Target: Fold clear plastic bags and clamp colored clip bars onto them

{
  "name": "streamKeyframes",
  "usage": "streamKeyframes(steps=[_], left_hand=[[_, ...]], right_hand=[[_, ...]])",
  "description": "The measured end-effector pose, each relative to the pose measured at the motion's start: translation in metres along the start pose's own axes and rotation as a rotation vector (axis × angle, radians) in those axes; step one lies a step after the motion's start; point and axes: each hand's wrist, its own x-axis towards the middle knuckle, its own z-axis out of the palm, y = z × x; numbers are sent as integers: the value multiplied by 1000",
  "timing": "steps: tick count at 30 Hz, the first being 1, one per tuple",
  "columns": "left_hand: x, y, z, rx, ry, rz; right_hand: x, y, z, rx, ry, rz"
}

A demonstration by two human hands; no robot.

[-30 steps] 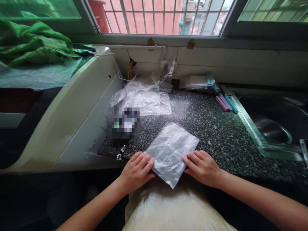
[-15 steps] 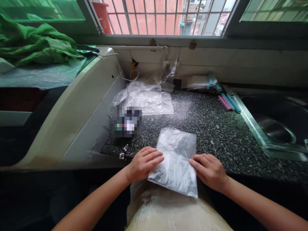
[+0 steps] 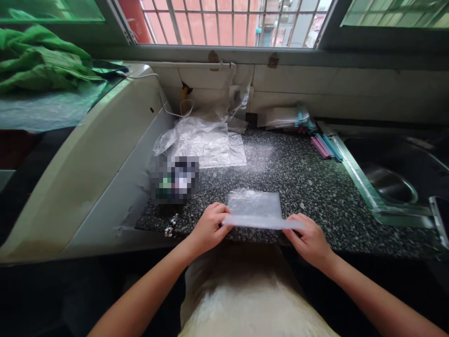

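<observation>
A clear plastic bag (image 3: 254,204) lies at the front edge of the speckled dark countertop (image 3: 280,161). Its near part is folded up into a narrow band across the bag. My left hand (image 3: 213,227) pinches the left end of that fold between thumb and fingers. At the right end, my right hand (image 3: 308,238) grips the fold the same way, and a corner of plastic pokes out over its fingers. Behind, more clear plastic bags (image 3: 206,142) lie flat and crumpled near the wall.
A blurred-out item (image 3: 177,180) and a small beaded object (image 3: 171,225) sit to the left. Pink and blue strips (image 3: 326,147) lie by the sink (image 3: 393,185). A phone-like object (image 3: 440,220) is at far right. Green cloth (image 3: 42,61) tops the white appliance (image 3: 105,154).
The bag's near part, which hung flat over the counter edge, is now folded upward. Both hands have closed on the ends of the fold. The view has shifted slightly right.
</observation>
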Motion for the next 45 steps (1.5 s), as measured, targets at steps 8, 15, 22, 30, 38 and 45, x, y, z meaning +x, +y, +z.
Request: streamKeyframes(steps=[8, 15, 22, 30, 38, 45], left_hand=[[7, 8, 17, 178, 196, -213], [3, 13, 25, 427, 434, -154], [2, 19, 31, 403, 261, 268], [8, 18, 28, 335, 103, 213], [31, 41, 25, 390, 238, 350], [50, 59, -20, -360, 325, 122]], right_hand=[[19, -2, 1, -126, -134, 315], [18, 0, 3, -214, -110, 313], [2, 7, -2, -111, 15, -153], [8, 6, -6, -328, -60, -337], [39, -11, -27, -206, 43, -406], [80, -14, -62, 110, 145, -310]])
